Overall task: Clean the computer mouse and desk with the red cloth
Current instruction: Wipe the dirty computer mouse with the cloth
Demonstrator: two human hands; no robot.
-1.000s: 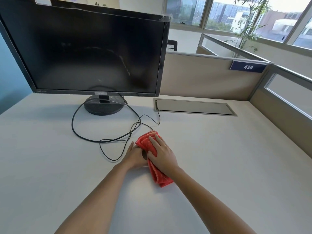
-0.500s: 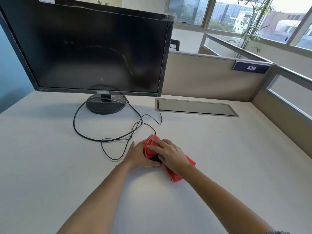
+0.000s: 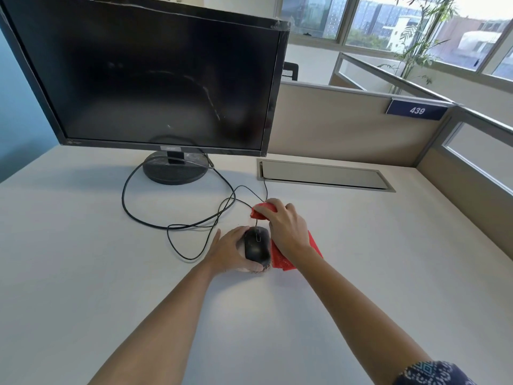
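A black wired computer mouse (image 3: 257,247) lies on the white desk (image 3: 83,273), uncovered. My left hand (image 3: 229,252) grips it from the left, thumb curled at its near end. The red cloth (image 3: 283,258) lies just right of the mouse, under my right hand (image 3: 287,227). That hand presses on the cloth with curled fingers, and a red fold (image 3: 259,212) shows under the fingertips. Most of the cloth is hidden by the hand.
A black monitor (image 3: 155,79) on a round stand (image 3: 175,169) fills the back left. Black cables (image 3: 155,223) loop on the desk left of the mouse. A metal cable hatch (image 3: 324,175) sits at the back. Beige partitions (image 3: 361,126) close the back and right.
My right hand slid the red cloth off the mouse to the right and farther back. The mouse, covered before, now shows. My left hand stays on it.
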